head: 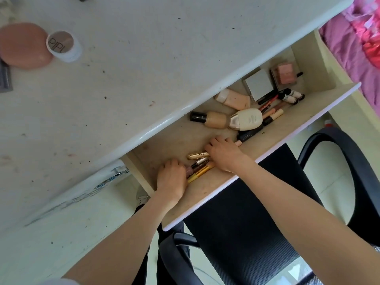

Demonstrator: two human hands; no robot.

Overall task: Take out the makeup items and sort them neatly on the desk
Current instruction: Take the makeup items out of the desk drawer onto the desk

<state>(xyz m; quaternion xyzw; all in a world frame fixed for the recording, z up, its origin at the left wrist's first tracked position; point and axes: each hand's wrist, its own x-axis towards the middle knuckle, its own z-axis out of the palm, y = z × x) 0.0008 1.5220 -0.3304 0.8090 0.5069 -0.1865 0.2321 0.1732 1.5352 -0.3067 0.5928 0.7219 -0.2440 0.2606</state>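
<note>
An open drawer under the white desk holds several makeup items. My left hand and my right hand lie in the drawer, fingers curled over a bundle of slim tubes: a gold tube, a brown-capped tube and a yellow pencil. Farther right lie a foundation bottle, a cream bottle, a peach tube, a grey compact, a pink palette and several pencils.
On the desk at far left stand a pink oval case and a white round jar. A black mesh chair sits below the drawer. Pink bedding lies at upper right.
</note>
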